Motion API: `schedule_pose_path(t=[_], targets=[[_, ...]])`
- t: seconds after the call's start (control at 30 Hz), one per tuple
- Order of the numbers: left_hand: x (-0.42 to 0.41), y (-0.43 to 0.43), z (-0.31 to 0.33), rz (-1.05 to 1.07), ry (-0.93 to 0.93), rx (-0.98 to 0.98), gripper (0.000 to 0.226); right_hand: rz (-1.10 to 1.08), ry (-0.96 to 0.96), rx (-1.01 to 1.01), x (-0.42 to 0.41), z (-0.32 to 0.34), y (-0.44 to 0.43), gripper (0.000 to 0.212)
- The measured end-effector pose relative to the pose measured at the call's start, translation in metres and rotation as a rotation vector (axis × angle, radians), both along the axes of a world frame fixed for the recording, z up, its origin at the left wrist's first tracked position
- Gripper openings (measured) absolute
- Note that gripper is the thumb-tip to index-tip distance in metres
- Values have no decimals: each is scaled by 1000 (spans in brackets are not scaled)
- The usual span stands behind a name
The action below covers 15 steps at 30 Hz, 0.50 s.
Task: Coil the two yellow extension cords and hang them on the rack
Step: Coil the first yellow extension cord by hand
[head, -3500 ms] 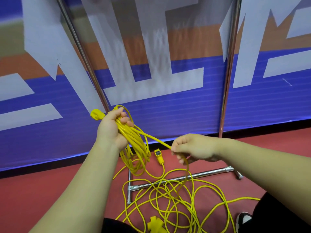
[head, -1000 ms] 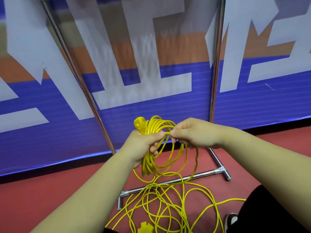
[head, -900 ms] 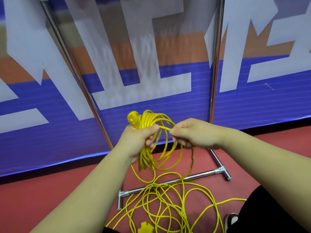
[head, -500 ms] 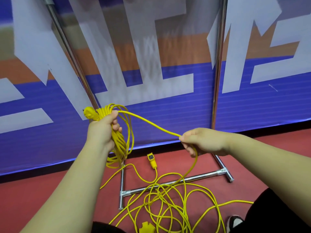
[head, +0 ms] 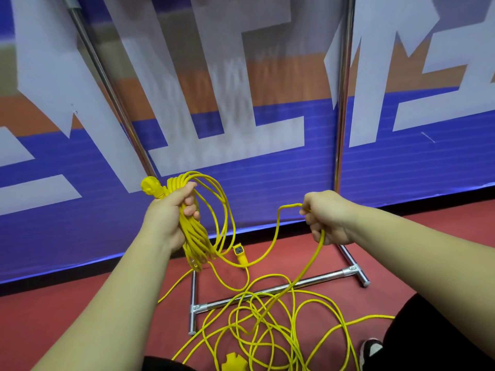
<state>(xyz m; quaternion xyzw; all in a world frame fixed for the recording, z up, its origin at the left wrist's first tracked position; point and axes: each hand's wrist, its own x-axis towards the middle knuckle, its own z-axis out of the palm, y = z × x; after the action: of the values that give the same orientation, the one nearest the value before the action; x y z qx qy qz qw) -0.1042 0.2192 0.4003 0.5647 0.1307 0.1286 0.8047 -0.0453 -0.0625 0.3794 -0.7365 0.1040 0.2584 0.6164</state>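
My left hand (head: 171, 210) grips a bundle of yellow cord loops (head: 199, 236), with a yellow plug (head: 151, 186) sticking out above the fist. My right hand (head: 325, 216) holds a slack length of the same cord (head: 278, 231), which sags between the hands and runs down to the floor. A tangle of loose yellow cord (head: 267, 330) lies on the red floor over the base of the chrome rack (head: 270, 290). A yellow socket end (head: 239, 253) lies near the rack's base, and another yellow connector (head: 233, 364) shows at the bottom edge.
The rack's two chrome uprights (head: 342, 103) rise in front of a blue, white and orange banner wall (head: 241, 129). My black trouser legs and a black shoe (head: 371, 349) are at the bottom right, close to the loose cord.
My right hand has slid further right along the cord, and the stretch between the hands now sags in a loop. My left hand came toward the middle with its bundle.
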Motion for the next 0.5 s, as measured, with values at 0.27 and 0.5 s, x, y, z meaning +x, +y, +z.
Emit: schedule_pose_path(t=[0.27, 0.5], targets=[[-8, -34, -2, -165, 84, 33, 20, -34, -30, -22, 7, -10, 2, 19], [-12, -63, -12, -342, 145, 99, 26, -47, -87, 29, 10, -6, 10, 21]])
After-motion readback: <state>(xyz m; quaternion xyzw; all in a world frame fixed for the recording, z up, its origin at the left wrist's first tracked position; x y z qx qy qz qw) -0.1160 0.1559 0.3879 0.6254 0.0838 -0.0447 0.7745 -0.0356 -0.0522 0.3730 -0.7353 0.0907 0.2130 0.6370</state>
